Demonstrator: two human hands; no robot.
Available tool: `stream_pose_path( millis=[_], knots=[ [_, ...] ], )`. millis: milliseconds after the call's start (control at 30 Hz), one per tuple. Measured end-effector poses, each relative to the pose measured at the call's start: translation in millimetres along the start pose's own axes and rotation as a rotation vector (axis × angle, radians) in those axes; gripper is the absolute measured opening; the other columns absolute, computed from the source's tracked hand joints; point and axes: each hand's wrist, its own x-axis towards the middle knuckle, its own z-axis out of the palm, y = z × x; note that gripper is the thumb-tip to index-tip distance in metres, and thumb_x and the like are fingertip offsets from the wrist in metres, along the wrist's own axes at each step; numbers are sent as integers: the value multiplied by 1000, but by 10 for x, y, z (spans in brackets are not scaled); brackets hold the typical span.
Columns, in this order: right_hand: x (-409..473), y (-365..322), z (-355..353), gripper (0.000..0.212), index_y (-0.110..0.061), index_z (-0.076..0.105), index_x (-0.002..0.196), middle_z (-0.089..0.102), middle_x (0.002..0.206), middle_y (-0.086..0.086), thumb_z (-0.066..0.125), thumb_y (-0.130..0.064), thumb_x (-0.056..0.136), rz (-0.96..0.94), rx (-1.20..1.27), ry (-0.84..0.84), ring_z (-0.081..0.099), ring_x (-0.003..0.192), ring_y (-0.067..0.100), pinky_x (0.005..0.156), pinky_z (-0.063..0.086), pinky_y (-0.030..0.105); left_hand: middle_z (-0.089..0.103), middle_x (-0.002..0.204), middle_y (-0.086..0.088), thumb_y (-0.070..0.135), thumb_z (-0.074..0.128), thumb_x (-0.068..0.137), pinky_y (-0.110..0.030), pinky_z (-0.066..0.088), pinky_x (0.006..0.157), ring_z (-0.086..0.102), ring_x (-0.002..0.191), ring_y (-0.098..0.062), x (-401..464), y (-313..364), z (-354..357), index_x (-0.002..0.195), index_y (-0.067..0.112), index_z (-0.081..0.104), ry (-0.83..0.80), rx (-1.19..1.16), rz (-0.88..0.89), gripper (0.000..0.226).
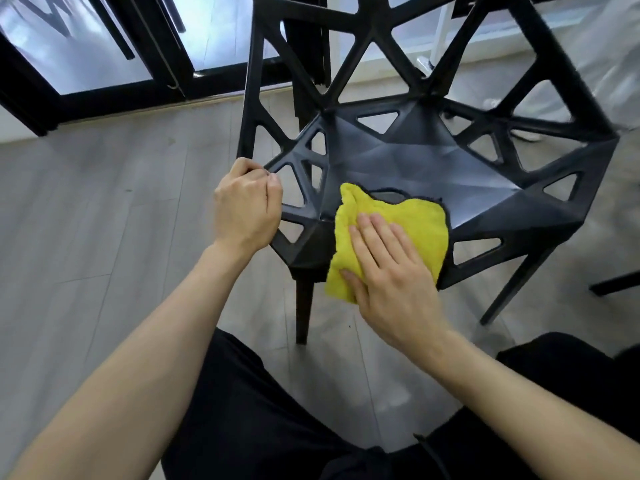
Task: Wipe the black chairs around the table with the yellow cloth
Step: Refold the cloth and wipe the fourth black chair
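The black chair looked rigid and light, best steadied by its frame (where the left hand curled its fingers). On the seat's front edge lay the soft yellow cloth, pressed under the right hand, fingers straight, together.

A: Daylight pours in through the glass doors up top, and they're blown out to a bluish white.

B: Yeah, plus a pale sheen on the chair seat and a soft glare patch on the floor. Wide-angle bending at the edges, and the far corners go soft.
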Motion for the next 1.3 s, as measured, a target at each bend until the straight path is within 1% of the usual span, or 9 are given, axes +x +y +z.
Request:
stream_pose_path(
  millis=[167,267,400,633,800,900,1100,1200,1300],
  knots=[
    [266,-817,242,62,8,42,155,37,165,29,35,-38,115,-5,73,-40,31,156,45,127,25,57,72,79,-1,25,31,109,-41,53,82,61,107,-15,21,-52,23,65,9,70,34,-100,8,61],
    [263,-343,149,60,2,50,154,45,163,21,41,-42,113,-167,83,-54,37,155,38,127,28,51,71,77,-1,20,33,108,-30,47,82,60,106,-15,16,-79,-9,64,10,70,43,-154,45,59],
    [447,-346,47,58,0,56,149,51,159,19,41,-42,112,74,136,-16,41,152,37,127,28,49,70,77,-2,15,35,106,-30,46,81,61,104,-17,21,-49,9,63,9,69,54,-158,37,55],
    [465,-340,57,58,-3,59,148,55,156,15,41,-44,111,28,180,-32,44,151,33,127,30,47,71,77,-2,15,35,107,-30,47,83,61,105,-19,2,-67,17,64,9,70,45,-191,42,56],
    [286,-834,265,63,5,39,159,33,168,25,37,-39,114,-31,134,-18,26,159,40,130,21,53,71,77,-5,16,33,109,-40,52,84,62,103,-21,2,-59,17,64,7,70,47,-182,44,59],
    [165,-350,96,64,-7,43,160,36,169,17,45,-48,112,-176,115,31,28,160,35,130,22,50,75,85,-5,22,29,111,-49,47,100,60,108,-22,13,-82,-8,69,9,72,-16,-92,60,62],
    [-97,1246,-208,60,-6,63,144,56,155,15,45,-52,111,265,25,151,45,151,34,125,30,52,76,105,-8,31,40,113,-50,30,120,60,115,-26,-19,11,-83,91,7,76,-55,91,112,49],
    [49,728,-80,62,-6,65,142,57,153,19,48,-54,106,380,35,194,46,148,37,125,29,53,67,116,-9,34,55,108,-51,20,130,57,124,-30,-126,245,-95,110,13,70,-53,156,157,26],
    [152,33,-11,69,-11,53,154,46,161,19,44,-60,106,107,93,60,37,153,38,127,22,52,67,111,-6,31,57,104,-48,33,122,60,117,-32,-164,589,29,108,14,70,-76,-31,182,21]
  ],
)
